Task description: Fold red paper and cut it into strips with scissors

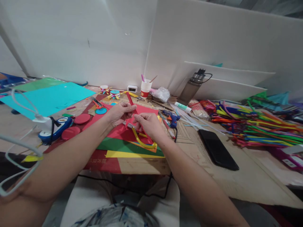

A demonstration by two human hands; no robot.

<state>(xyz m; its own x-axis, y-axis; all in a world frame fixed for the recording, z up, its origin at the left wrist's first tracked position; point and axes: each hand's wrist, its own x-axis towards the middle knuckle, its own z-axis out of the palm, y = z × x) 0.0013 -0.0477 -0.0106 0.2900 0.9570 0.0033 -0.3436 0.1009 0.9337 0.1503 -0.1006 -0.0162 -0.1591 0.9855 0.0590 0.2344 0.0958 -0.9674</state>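
Observation:
Over a stack of coloured paper, my left hand (120, 114) pinches a narrow red paper strip (129, 98), whose upper end sticks out above the fingertips. My right hand (150, 124) is closed beside it, thumb and fingers pinched at the strip's lower part, close to the left fingertips. Just below the right hand are yellow-handled scissors (139, 142); their blades are partly hidden. Red sheets (118, 134) lie beneath both hands, with green paper (118, 145) and yellow paper (134, 154) showing under them.
Red discs (82, 119) and a blue power strip (55, 129) are at left. A glue gun (174, 119), a phone (218, 149), a bottle (192, 86) and many pipe cleaners (260, 121) lie right. Behind stands a paper cup (145, 88).

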